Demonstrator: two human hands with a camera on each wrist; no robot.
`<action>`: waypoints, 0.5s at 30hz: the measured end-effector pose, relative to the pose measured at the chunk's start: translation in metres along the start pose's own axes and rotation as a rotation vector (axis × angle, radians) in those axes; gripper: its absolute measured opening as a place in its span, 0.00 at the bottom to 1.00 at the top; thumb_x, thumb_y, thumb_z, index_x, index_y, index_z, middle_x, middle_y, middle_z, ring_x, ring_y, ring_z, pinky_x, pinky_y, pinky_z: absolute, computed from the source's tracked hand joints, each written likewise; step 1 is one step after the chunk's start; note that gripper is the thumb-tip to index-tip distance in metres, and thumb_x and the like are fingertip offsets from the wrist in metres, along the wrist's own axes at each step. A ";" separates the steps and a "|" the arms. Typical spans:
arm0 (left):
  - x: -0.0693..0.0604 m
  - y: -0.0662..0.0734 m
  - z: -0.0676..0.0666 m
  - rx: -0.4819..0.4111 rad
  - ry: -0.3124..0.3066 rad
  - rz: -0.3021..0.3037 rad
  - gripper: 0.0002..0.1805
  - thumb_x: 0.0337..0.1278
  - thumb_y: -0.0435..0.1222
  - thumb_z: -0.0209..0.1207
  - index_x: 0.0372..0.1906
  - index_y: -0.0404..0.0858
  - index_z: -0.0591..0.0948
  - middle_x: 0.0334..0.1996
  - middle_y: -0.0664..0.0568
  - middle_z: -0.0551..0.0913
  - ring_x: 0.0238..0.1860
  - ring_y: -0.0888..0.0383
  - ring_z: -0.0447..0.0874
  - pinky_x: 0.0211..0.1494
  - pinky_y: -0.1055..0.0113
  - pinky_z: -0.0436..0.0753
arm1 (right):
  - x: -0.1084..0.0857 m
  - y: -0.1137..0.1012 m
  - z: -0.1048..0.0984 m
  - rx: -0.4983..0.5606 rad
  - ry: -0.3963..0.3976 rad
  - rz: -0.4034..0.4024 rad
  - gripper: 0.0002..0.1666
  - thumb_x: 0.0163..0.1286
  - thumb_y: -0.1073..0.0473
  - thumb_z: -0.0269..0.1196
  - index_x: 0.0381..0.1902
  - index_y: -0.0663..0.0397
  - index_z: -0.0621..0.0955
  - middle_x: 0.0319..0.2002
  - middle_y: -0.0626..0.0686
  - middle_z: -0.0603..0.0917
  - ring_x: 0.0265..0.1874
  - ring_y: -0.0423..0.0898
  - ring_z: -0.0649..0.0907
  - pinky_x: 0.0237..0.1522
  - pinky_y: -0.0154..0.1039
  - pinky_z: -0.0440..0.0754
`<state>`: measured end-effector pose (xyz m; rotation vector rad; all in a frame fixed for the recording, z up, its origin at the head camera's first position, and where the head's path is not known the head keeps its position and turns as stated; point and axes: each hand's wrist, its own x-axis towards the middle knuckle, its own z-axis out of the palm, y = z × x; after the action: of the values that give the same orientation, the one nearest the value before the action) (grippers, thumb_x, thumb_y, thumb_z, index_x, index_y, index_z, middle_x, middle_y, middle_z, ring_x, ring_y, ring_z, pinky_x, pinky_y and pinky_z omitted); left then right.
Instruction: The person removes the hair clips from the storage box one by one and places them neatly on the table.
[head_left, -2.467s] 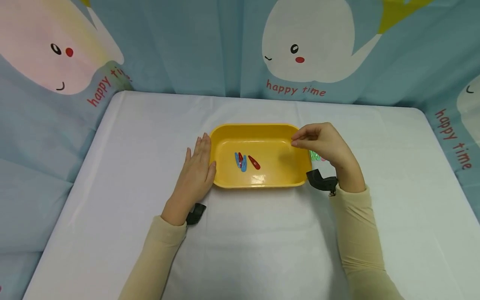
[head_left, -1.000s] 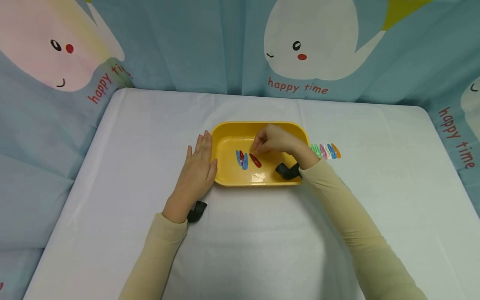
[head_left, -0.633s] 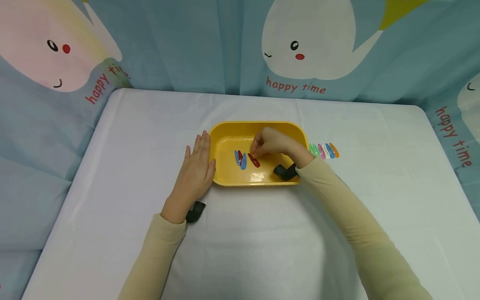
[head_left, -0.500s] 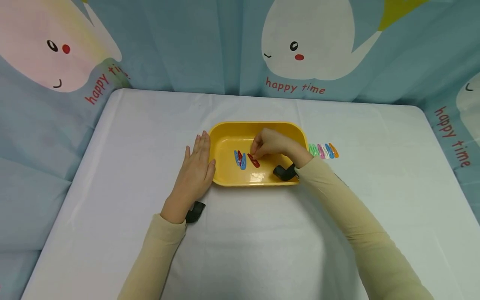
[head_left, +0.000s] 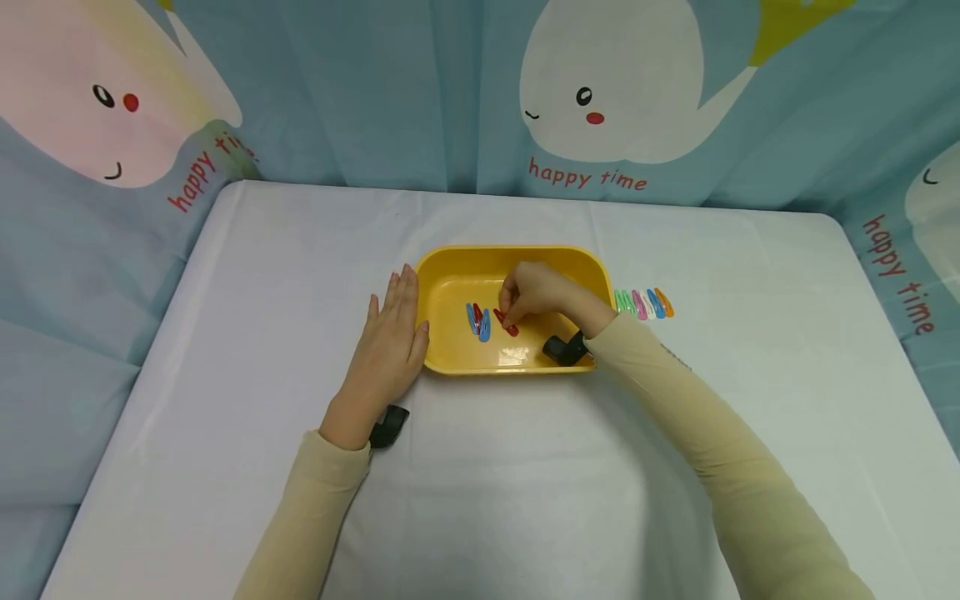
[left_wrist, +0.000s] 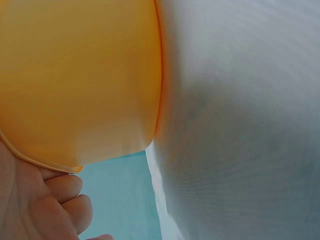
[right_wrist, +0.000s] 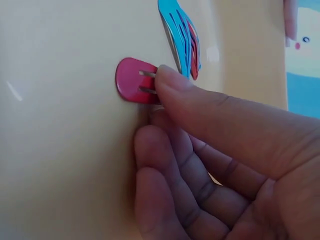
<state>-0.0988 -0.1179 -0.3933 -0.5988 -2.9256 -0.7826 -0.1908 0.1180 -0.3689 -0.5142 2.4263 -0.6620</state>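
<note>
A yellow tray [head_left: 450, 357] stands in the middle of the table. My left hand [head_left: 384, 342] rests against its left side with straight fingers; in the left wrist view the palm lies along the tray rim [left_wrist: 45, 165]. Inside the tray, my right hand [head_left: 536, 292] pinches a red snap hair clip [right_wrist: 132, 80] between thumb and forefinger, its rounded end showing past the thumb. Left of it lie two blue hair clips [head_left: 484, 326] with another red clip [head_left: 477, 313] between them, partly overlapped. The tip of the pinched clip is hidden by the thumb in the right wrist view.
Right of the tray, a row of several hair clips [head_left: 643, 303] in green, pink, white, blue and orange lies on the white tablecloth [head_left: 480, 483]. A blue curtain [head_left: 390, 100] with whales hangs behind the table.
My right hand has moved left from the tray's right rim, down into the tray, and has taken hold of the right-hand red hair clip. The left hand has stayed at the tray's side.
</note>
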 end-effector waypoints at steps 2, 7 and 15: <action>0.000 0.000 0.000 0.000 0.003 0.001 0.34 0.71 0.39 0.39 0.73 0.30 0.42 0.74 0.42 0.43 0.74 0.47 0.40 0.70 0.44 0.43 | -0.001 0.000 0.000 0.003 0.001 -0.006 0.08 0.51 0.61 0.73 0.23 0.57 0.83 0.21 0.48 0.80 0.22 0.43 0.73 0.26 0.32 0.68; 0.000 -0.001 0.000 0.001 -0.001 -0.004 0.35 0.70 0.39 0.39 0.73 0.30 0.41 0.74 0.42 0.43 0.74 0.49 0.38 0.71 0.45 0.42 | -0.002 0.000 -0.001 0.017 -0.003 -0.009 0.07 0.52 0.63 0.73 0.23 0.57 0.83 0.20 0.48 0.81 0.20 0.42 0.71 0.25 0.32 0.67; 0.000 -0.001 0.001 0.001 0.005 -0.002 0.35 0.70 0.39 0.39 0.73 0.30 0.41 0.74 0.42 0.44 0.74 0.47 0.40 0.71 0.44 0.42 | -0.003 0.002 -0.002 0.036 -0.018 -0.020 0.06 0.52 0.65 0.72 0.22 0.57 0.83 0.21 0.49 0.82 0.21 0.43 0.72 0.26 0.33 0.68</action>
<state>-0.0990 -0.1179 -0.3944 -0.5937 -2.9224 -0.7818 -0.1896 0.1214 -0.3672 -0.5278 2.3908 -0.7057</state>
